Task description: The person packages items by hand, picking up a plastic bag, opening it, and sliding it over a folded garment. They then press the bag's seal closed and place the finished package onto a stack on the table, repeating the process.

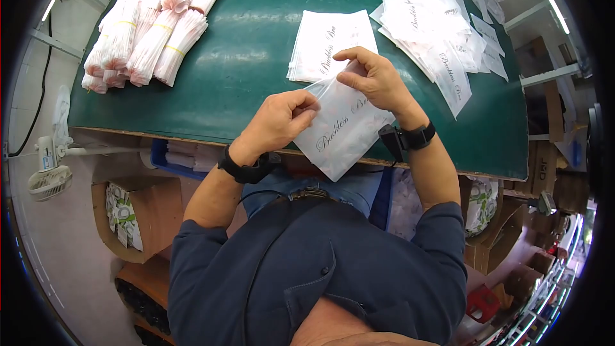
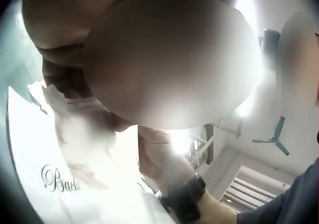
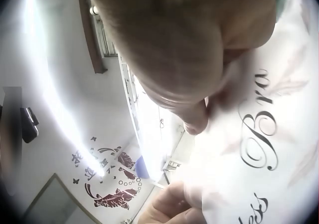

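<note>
A translucent white plastic bag (image 1: 346, 125) printed "Backless Bra" hangs tilted between the two hands, over the table's near edge. My left hand (image 1: 285, 116) pinches its upper left edge between thumb and curled fingers. At the upper right edge, my right hand (image 1: 379, 83) grips the bag, thumb on the near side and index finger arched above it. The right wrist view has the thumb (image 3: 197, 121) against the bag's printed face (image 3: 259, 129). Just beyond the hands lies a neat stack of similar printed bags (image 1: 320, 38). A blurred oval covers much of the left wrist view.
On the green table (image 1: 243, 83), rubber-banded bundles of white and pink bags (image 1: 147, 32) are piled at the far left. A loose heap of printed bags (image 1: 429, 25) spreads at the right. Cardboard boxes (image 1: 154, 211) and a small fan (image 1: 50, 179) stand below table level.
</note>
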Available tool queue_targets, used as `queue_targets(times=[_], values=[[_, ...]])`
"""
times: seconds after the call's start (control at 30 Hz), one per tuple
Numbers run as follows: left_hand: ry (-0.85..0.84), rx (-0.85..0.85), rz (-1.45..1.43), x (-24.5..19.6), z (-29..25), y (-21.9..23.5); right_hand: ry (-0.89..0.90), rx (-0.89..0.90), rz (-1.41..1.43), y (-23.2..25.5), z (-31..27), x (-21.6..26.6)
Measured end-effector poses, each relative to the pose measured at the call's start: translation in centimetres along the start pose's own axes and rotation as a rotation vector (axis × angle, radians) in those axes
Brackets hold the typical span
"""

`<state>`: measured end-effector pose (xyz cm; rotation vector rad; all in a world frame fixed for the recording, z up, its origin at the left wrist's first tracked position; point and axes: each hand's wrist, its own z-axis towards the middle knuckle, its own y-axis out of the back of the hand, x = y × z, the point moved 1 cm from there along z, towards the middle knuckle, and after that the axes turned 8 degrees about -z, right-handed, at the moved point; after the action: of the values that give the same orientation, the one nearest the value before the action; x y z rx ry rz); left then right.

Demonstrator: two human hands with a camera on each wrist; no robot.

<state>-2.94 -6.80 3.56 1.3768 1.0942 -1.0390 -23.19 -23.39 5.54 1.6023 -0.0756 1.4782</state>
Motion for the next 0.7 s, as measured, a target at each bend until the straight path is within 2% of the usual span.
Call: queue_targets(times=[0.07,0.1,0.17,0.2,0.23,0.3,0.33,0.43,0.47,0.57,0.63,0.7], values=[[-0.012,0.003,-0.038,-0.4,0.0,-0.4,0.033,-0.099,-0.03,-0.6,-0.1,0.5],[-0.018,0.029,-0.205,-0.6,0.0,-1.0,0.028,-0.101,-0.028,-1.0,0.1,0.7],[-0.023,0.077,-0.542,-0.9,-0.1,-2.1,0.332,-0.241,-0.158,-1.8,0.6,1.5],[-0.019,0.079,-0.545,-0.9,0.1,-2.4,0.486,-0.31,-0.226,-2.2,0.8,1.9],[0.015,0.232,-0.513,-0.7,0.3,-2.8,0.482,-0.308,-0.226,-2.5,0.9,2.3],[0.086,0.545,-0.443,-0.4,0.6,-3.5,0.617,-0.201,-0.271,-3.2,1.1,3.3],[0.09,0.55,-0.451,-0.2,0.5,-3.8,0.682,-0.142,-0.292,-3.4,1.0,3.7],[0.011,0.714,0.004,-0.2,0.4,-4.5,0.748,-0.079,-0.426,-3.7,0.6,4.9],[0.018,0.722,-0.006,-0.1,0.3,-4.8,0.777,-0.046,-0.489,-3.9,0.1,5.1],[0.39,0.958,-0.008,-0.8,0.4,-5.6,0.787,-0.027,-0.455,-4.0,-0.1,5.4],[0.348,0.919,-0.084,-1.6,0.4,-4.8,0.802,-0.029,-0.451,-3.4,0.2,5.3],[0.267,0.834,-0.237,-2.4,0.3,-3.9,0.607,-0.088,-0.309,-2.2,0.6,4.5]])
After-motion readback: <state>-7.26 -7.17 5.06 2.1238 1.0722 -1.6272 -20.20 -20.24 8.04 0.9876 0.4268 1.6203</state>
